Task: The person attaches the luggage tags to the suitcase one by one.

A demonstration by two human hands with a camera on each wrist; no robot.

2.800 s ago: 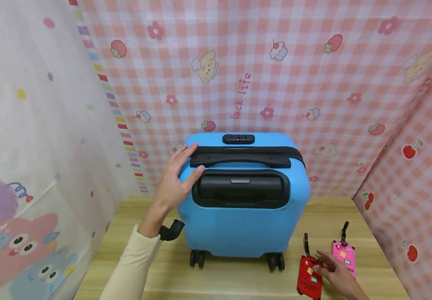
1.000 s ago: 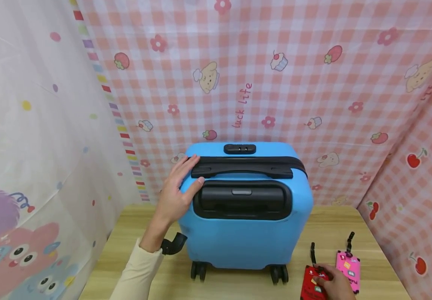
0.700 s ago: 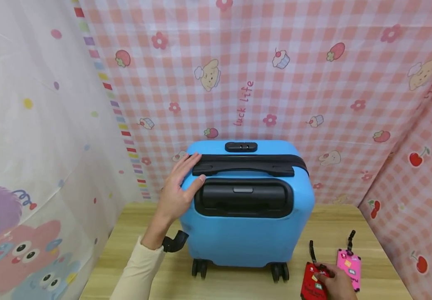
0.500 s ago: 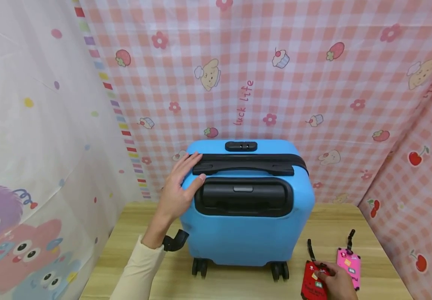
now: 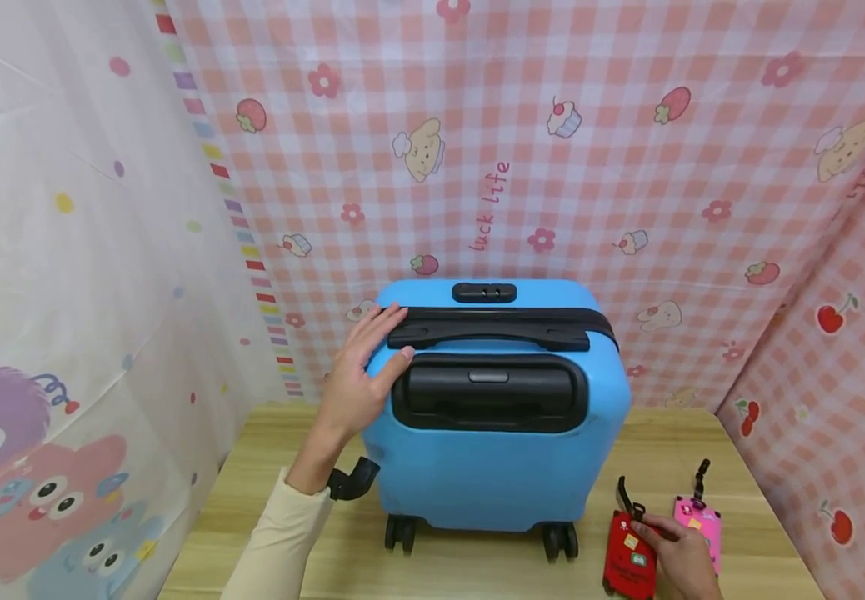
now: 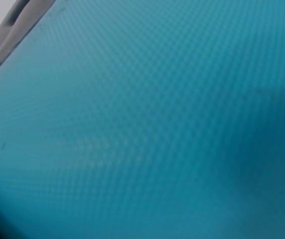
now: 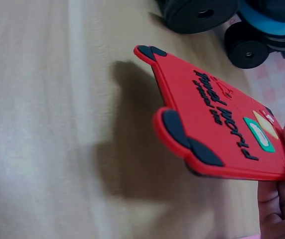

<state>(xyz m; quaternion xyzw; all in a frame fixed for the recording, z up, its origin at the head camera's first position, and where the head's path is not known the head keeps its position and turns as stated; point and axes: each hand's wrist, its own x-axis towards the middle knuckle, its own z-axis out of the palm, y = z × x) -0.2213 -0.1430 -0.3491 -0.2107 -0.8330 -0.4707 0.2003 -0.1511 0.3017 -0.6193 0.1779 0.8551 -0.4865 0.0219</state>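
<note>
A blue suitcase (image 5: 492, 475) stands upright on a wooden table (image 5: 222, 500), in front of a pink checked cloth (image 5: 515, 167) printed with strawberries, cupcakes and puppies. In the head view, a person's left hand (image 5: 353, 387) rests on the suitcase's upper left corner, fingers extended across the top edge and thumb on the front, just beside the black panel (image 5: 488, 393); it grips nothing. The black handle (image 5: 488, 333) and the lock (image 5: 484, 292) show only from here. The left wrist view is filled almost wholly by the suitcase's finely textured blue shell, with a grey strip at the upper left; the hand's pose can be told only from the head view. To the right of the suitcase, the right hand (image 5: 682, 557) pinches the red tag (image 5: 630, 554) near its top, where a black strap (image 5: 623, 493) rises. A pink tag (image 5: 708, 525) lies on the table just beyond, partly hidden by that hand. The right wrist view adds what the head view hides: the thumb presses the red tag's face, curled fingers lie below it, and the tag's lower end is tilted clear of the table above a soft shadow. Close up, black raised lettering, black corners and a green patch stand out, with suitcase wheels (image 7: 247, 53) behind.
</note>
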